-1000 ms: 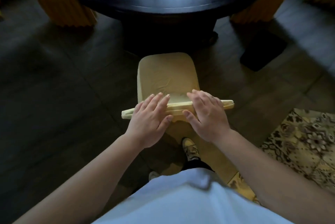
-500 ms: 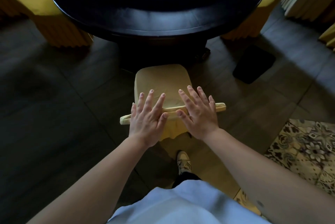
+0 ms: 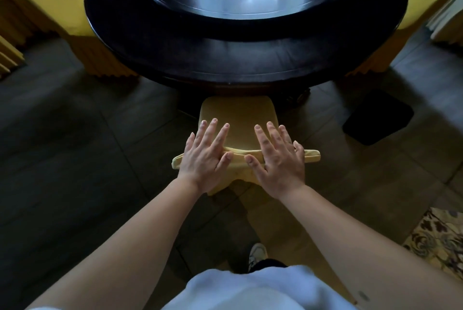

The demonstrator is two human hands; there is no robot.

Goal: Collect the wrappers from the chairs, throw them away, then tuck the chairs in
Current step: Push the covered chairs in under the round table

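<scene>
I am pressing both palms on the top edge of the yellow-covered chair point(image 3: 238, 114) — my left hand point(image 3: 204, 156) and right hand point(image 3: 279, 159) are lying side by side, fingers straight and spread, each grip flat open and holding nothing. The chair's seat is reaching just under the rim of the dark round counter point(image 3: 245, 59) — no wrapper is showing on it.
</scene>
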